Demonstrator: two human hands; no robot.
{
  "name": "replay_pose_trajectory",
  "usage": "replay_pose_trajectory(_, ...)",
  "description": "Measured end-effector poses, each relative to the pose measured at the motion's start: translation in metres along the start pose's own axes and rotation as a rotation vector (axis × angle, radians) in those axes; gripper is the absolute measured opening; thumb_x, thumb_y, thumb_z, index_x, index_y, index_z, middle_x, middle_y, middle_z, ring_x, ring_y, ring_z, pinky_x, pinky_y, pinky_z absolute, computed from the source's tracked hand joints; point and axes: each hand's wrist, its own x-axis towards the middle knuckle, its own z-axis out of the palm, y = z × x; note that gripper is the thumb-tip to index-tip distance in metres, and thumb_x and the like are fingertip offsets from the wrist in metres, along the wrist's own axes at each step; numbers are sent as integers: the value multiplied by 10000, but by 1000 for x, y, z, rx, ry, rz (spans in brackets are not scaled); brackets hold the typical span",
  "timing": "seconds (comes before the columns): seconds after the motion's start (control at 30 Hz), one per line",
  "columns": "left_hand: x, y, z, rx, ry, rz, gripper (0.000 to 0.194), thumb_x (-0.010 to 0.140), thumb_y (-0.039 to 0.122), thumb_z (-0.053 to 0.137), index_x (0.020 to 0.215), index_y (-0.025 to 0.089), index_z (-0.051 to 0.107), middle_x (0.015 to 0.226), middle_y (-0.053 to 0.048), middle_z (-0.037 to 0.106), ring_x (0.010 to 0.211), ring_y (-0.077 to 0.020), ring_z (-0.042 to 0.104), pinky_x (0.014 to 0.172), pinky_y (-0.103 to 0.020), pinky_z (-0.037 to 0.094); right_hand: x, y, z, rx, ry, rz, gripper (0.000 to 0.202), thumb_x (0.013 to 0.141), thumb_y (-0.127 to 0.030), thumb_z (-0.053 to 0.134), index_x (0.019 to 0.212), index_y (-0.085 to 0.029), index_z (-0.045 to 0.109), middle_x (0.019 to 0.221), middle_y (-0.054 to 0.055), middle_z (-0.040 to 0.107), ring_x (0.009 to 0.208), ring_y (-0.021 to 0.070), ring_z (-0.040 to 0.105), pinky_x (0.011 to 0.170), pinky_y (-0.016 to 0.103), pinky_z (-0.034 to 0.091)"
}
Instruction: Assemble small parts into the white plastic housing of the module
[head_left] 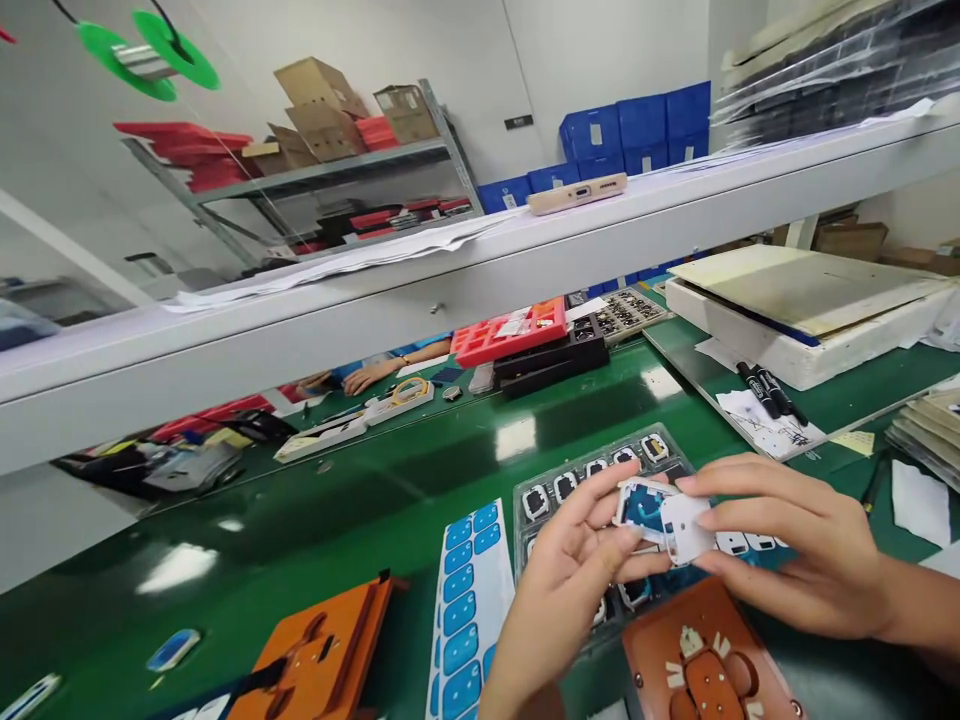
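My left hand (574, 565) grips a small white housing frame (624, 508) with blue inside, thumb and fingers at its edges. In my right hand (802, 545) is a thin white plate (686, 532) with rounded corners, pinched at its right side. The plate overlaps the right part of the frame; whether they are joined, I cannot tell. Beneath both hands lies a clear plastic tray (519, 492) with rows of similar white housings, partly hidden. An orange fixture (637, 650) with a recessed shape stands just below my hands.
Left of the tray lies a sheet of blue stickers (459, 610). Another orange fixture (307, 650) is at front left, near a small blue-faced part (174, 650). A white shelf beam (420, 305) crosses above the green bench. Beyond it rests a co-worker's hand (364, 376).
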Motion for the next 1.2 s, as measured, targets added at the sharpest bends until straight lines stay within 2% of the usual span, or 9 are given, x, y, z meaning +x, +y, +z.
replay_pose_trajectory(0.2,1,0,6,13,113,30,433,776,277,800,1160,192,620,1017,-69,738,888,-183,724,766,-230,619,-4,2,-8,40,79,114,255,854,-96,660,1081,-199,607,1094,76,676,1017,181,656,884,279,557)
replay_pose_trajectory(0.37,8,-3,-1,66,40,53,429,767,287,814,1115,175,590,1007,-85,747,893,-174,725,820,-250,606,-6,7,-7,94,88,171,266,848,-114,682,1087,-205,608,1104,59,673,1026,174,646,894,269,550)
replay_pose_trajectory(0.43,10,-4,-3,80,27,80,410,764,281,816,1092,176,593,1095,-97,730,953,-182,719,836,-242,597,-5,10,-4,122,72,178,259,854,-126,683,1090,-201,606,1097,61,674,1023,173,647,894,274,553)
replay_pose_trajectory(0.57,11,-7,-3,126,-6,149,328,778,246,802,1044,197,616,1346,-84,614,1142,-196,656,868,-216,582,-2,13,2,126,31,96,221,879,-127,672,1089,-156,606,1095,90,675,1026,162,648,903,263,556)
replay_pose_trajectory(0.67,12,-12,-4,210,-44,241,319,782,221,797,1050,219,623,1291,-66,655,1146,-193,656,884,-217,579,0,13,6,78,28,8,189,904,-116,645,1090,-121,609,1095,116,673,1042,162,643,918,269,551)
replay_pose_trajectory(0.73,15,-16,-7,286,-51,350,388,767,210,810,1110,244,633,1255,-54,677,1166,-194,647,936,-231,563,1,13,7,56,23,-22,161,917,-118,629,1077,-104,619,1083,127,671,1035,167,641,913,290,552)
replay_pose_trajectory(0.83,20,-21,-13,402,-76,486,492,769,252,809,1227,264,631,1272,-69,666,1207,-222,623,1028,-307,531,1,14,7,17,9,-50,148,922,-115,620,1064,-78,635,1070,144,670,1030,174,635,905,312,559)
replay_pose_trajectory(0.93,22,-24,-18,507,-112,576,485,779,314,791,1238,241,653,1284,-103,654,1229,-262,606,1079,-385,495,0,14,6,-1,3,-89,169,921,-89,611,1085,-57,635,1068,152,670,1048,177,627,918,329,562)
replay_pose_trajectory(1.2,25,-25,-20,569,-185,727,543,744,302,811,1259,281,640,1289,-92,650,1178,-244,643,1041,-357,524,0,7,1,-39,-50,-129,174,918,-55,608,1084,-18,642,1044,159,677,1050,187,622,913,345,573)
